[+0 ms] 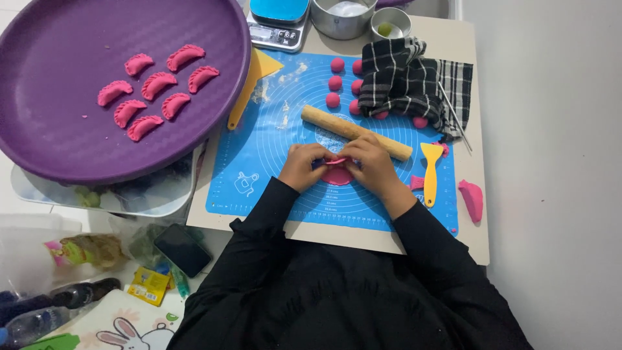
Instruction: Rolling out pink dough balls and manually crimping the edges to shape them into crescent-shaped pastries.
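Left hand [302, 166]: on the blue mat [272, 162], fingers pinched onto the edge of the pink dough piece [337, 174].
Right hand [374, 165]: just at 3 o'clock of the left hand, fingers also pinched onto the same dough piece; the two hands meet over it.
Dough piece: near mat centre, partly hidden under the fingers; its lower half shows as a rounded pink flap.
Rolling pin [355, 132]: wooden, lying aslant at 12 o'clock of the hands, just beyond the knuckles.
Dough balls [334, 83]: pink, clustered at 12 o'clock, some tucked under the checked cloth [408, 81].
Yellow scraper [431, 170]: at 3 o'clock of the right hand, flat on the mat.
Pink mould [472, 198]: at 4 o'clock, off the mat's right edge.
Purple tray [58, 136]: at 10 o'clock, well apart from the hands, bearing eight crimped pink dumplings [159, 84].
Scale [278, 26]: at 12 o'clock, far edge of table.
Phone [183, 249]: at 8 o'clock, below the table edge.
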